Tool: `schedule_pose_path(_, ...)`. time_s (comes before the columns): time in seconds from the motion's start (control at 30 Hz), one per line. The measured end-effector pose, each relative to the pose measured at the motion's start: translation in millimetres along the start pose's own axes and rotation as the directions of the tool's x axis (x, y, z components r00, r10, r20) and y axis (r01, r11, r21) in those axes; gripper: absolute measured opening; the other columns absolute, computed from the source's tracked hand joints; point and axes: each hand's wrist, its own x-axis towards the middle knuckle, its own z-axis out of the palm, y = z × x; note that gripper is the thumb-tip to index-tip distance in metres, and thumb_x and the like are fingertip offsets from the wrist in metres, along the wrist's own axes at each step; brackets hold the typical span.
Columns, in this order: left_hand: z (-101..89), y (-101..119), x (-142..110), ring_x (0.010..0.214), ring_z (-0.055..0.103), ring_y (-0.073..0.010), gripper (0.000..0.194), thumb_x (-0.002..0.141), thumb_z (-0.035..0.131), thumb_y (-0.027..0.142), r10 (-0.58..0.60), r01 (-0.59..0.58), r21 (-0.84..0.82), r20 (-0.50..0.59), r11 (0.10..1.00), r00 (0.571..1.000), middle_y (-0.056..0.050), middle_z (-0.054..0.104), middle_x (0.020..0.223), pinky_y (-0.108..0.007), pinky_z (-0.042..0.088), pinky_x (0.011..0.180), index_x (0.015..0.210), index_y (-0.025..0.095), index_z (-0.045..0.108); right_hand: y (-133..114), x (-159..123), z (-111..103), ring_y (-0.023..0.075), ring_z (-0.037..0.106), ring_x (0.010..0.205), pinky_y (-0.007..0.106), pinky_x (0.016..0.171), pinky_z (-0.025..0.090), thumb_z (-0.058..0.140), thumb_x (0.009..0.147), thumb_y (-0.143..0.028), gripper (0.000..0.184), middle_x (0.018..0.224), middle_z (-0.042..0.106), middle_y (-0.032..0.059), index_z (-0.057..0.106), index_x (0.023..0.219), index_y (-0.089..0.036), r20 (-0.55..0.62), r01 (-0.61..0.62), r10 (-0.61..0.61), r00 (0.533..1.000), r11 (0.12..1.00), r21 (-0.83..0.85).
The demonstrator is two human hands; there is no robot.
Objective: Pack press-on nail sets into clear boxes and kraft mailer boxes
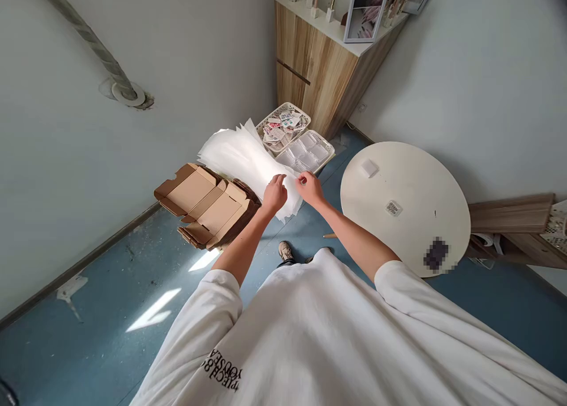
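A fanned stack of thin white sheets (pixel 239 155) lies in front of me, its near end fraying into several loose corners. My left hand (pixel 275 195) is over the right part of the stack, fingers bent and closed at the sheets. Just to its right, my right hand (pixel 309 187) pinches thumb and forefinger together at the edge of a white sheet. The fingertips of both hands are close to each other. Left of the stack are flattened brown cardboard boxes (pixel 204 202), piled up, with the top ones partly unfolded.
Behind the sheets stand a basket of small printed cards (pixel 283 128) and a basket of clear plastic cases (pixel 305 152). A round white table (pixel 403 176) on the right carries a small white block, a clear case and a blurred dark item. A wooden cabinet (pixel 314 58) fills the back corner.
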Motion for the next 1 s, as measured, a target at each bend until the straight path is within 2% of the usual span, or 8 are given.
schedule_pose_path(0.1, 1.4, 8, 6, 0.139, 0.059, -0.0324, 0.055, 0.098, 0.044, 0.011, 0.041, -0.041, 0.007, -0.036, 0.999, 0.999, -0.017, 0.055, 0.156, -0.051, 0.052, 0.114, 0.151, 0.019, 0.052, 0, 13, -13, 0.0196, 0.063, 0.084, 0.032, 0.08, 0.051, 0.053, 0.097, -0.034, 0.009, 0.087, 0.065, 0.0013, 0.054, 0.093, -0.026, -0.109, -0.087, 0.108, 0.988, 0.979, 0.185)
schedule_pose_path(0.23, 9.5, 26, 18, 0.148, 0.051, -0.0361, 0.051, 0.102, 0.045, 0.02, 0.067, -0.066, 0.023, -0.022, 0.998, 0.998, -0.02, 0.049, 0.162, -0.056, 0.047, 0.119, 0.152, 0.017, 0.051, 11, 27, -37, 0.0185, 0.061, 0.084, 0.03, 0.079, 0.051, 0.051, 0.097, -0.036, 0.012, 0.085, 0.06, 0.0003, 0.046, 0.093, -0.026, -0.274, -0.146, 0.233, 0.933, 0.941, 0.304)
schedule_pose_path(0.33, 22.4, 43, 28, 0.152, 0.046, -0.0372, 0.051, 0.105, 0.045, 0.027, 0.092, -0.092, 0.023, 0.013, 0.995, 0.996, -0.019, 0.046, 0.165, -0.058, 0.045, 0.121, 0.155, 0.018, 0.048, 30, 30, -58, 0.0188, 0.061, 0.082, 0.031, 0.079, 0.051, 0.051, 0.096, -0.035, 0.013, 0.082, 0.058, -0.0003, 0.043, 0.091, -0.027, -0.347, -0.174, 0.291, 0.892, 0.928, 0.33)
schedule_pose_path(0.47, 48.7, 74, 40, 0.157, 0.04, -0.0366, 0.053, 0.107, 0.044, 0.032, 0.157, -0.158, 0.021, 0.054, 0.987, 0.986, -0.019, 0.042, 0.169, -0.058, 0.039, 0.125, 0.158, 0.019, 0.045, 68, 21, -92, 0.0188, 0.06, 0.076, 0.031, 0.075, 0.05, 0.05, 0.097, -0.036, 0.012, 0.077, 0.055, -0.0026, 0.042, 0.092, -0.028, -0.4, -0.241, 0.376, 0.836, 0.905, 0.35)
schedule_pose_path(0.67, 108.4, 127, 57, 0.161, 0.034, -0.0359, 0.056, 0.107, 0.045, 0.035, 0.226, -0.229, 0.008, 0.145, 0.973, 0.963, -0.017, 0.038, 0.173, -0.061, 0.033, 0.129, 0.161, 0.022, 0.042, 138, -7, -149, 0.0182, 0.058, 0.07, 0.029, 0.068, 0.047, 0.049, 0.099, -0.043, 0.019, 0.07, 0.048, -0.0057, 0.039, 0.091, -0.029, -0.455, -0.32, 0.491, 0.743, 0.857, 0.403)
schedule_pose_path(0.83, 169.2, 181, 67, 0.163, 0.03, -0.0353, 0.056, 0.107, 0.046, 0.035, 0.253, -0.266, 0.021, 0.243, 0.964, 0.936, -0.017, 0.035, 0.174, -0.061, 0.031, 0.129, 0.161, 0.022, 0.042, 206, -37, -203, 0.0173, 0.055, 0.067, 0.028, 0.068, 0.045, 0.05, 0.098, -0.042, 0.018, 0.07, 0.047, -0.0067, 0.039, 0.09, -0.029, -0.501, -0.405, 0.585, 0.638, 0.808, 0.428)
schedule_pose_path(1.0, 235.6, 235, 80, 0.164, 0.029, -0.0366, 0.056, 0.107, 0.045, 0.036, 0.279, -0.304, 0.024, 0.334, 0.952, 0.9, -0.019, 0.033, 0.175, -0.064, 0.031, 0.129, 0.161, 0.023, 0.041, 274, -71, -253, 0.0166, 0.047, 0.056, 0.028, 0.059, 0.042, 0.051, 0.098, -0.041, 0.017, 0.063, 0.041, -0.0089, 0.04, 0.091, -0.03, -0.461, -0.437, 0.686, 0.563, 0.72, 0.539)
